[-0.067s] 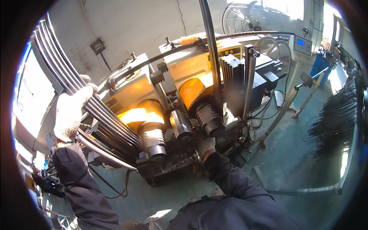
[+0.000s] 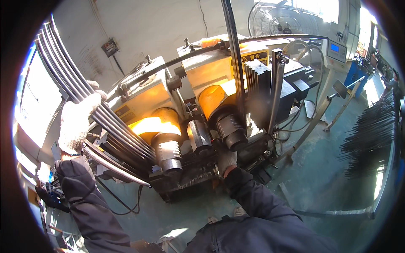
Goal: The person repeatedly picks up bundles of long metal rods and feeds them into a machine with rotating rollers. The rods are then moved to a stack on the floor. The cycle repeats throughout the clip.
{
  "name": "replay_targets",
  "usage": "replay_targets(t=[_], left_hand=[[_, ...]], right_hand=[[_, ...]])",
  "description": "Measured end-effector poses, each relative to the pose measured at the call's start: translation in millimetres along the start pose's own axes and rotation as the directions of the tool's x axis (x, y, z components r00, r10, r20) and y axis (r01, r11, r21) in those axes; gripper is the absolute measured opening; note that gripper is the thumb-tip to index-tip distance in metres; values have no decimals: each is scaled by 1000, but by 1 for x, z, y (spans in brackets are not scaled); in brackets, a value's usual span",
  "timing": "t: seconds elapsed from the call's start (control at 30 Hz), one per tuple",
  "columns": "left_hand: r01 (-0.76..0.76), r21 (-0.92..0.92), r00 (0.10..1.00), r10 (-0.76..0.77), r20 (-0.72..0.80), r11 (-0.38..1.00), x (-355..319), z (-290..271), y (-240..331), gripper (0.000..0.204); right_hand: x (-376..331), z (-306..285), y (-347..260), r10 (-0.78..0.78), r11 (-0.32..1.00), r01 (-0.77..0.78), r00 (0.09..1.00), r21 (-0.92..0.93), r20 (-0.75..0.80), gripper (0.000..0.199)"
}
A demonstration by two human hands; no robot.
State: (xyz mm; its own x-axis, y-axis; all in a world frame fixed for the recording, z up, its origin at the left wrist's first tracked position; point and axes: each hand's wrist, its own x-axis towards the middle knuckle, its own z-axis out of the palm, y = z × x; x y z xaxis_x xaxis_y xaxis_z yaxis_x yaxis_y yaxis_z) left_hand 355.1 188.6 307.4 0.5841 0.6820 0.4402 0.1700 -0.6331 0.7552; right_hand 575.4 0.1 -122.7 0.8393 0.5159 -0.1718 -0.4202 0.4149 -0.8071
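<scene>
My left hand [image 2: 78, 120], in a white knitted glove, is closed round a bundle of several long metal rods [image 2: 63, 67]. The rods slope from the upper left down to the machine [image 2: 156, 97], and their lower ends lie beside the left threaded roller [image 2: 168, 152]. My right hand [image 2: 228, 157], gloved too, reaches in low at the machine's front, just below the right threaded roller [image 2: 230, 130]. Its fingers are in shadow and hidden, so what it touches cannot be told. Between the rollers sits a hexagonal metal block [image 2: 199, 137]. Bright orange light falls on both roller housings.
One dark rod [image 2: 232, 42] stands nearly upright across the right roller. A control box with a blue screen [image 2: 335, 49] is on a post at the right. Behind the machine stands a large fan [image 2: 280, 21]. Many dark rods [image 2: 367, 135] are heaped on a rack at far right.
The view has shifted very slightly. Both hands, the rods and the machine parts keep their places relative to one another.
</scene>
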Motion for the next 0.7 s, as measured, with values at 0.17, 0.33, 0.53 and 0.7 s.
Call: replay_targets(t=[0.17,0.33,0.53,0.7], left_hand=[[39,19,999,-39,0,999,0,-1,2,26],[59,37,998,-59,7,998,-2,0,3,26],[83,183,997,-81,-15,980,-1,1,11,20],[-47,252,995,69,-78,967,-13,0,11,19]], right_hand=[[1,1,4,48,996,-50,998,77,31,32],[16,-10,26,-158,977,164,986,-140,56,41],[26,-22,55,-327,861,340,940,-379,100,43],[27,-26,61,-535,438,539,800,-719,273,34]])
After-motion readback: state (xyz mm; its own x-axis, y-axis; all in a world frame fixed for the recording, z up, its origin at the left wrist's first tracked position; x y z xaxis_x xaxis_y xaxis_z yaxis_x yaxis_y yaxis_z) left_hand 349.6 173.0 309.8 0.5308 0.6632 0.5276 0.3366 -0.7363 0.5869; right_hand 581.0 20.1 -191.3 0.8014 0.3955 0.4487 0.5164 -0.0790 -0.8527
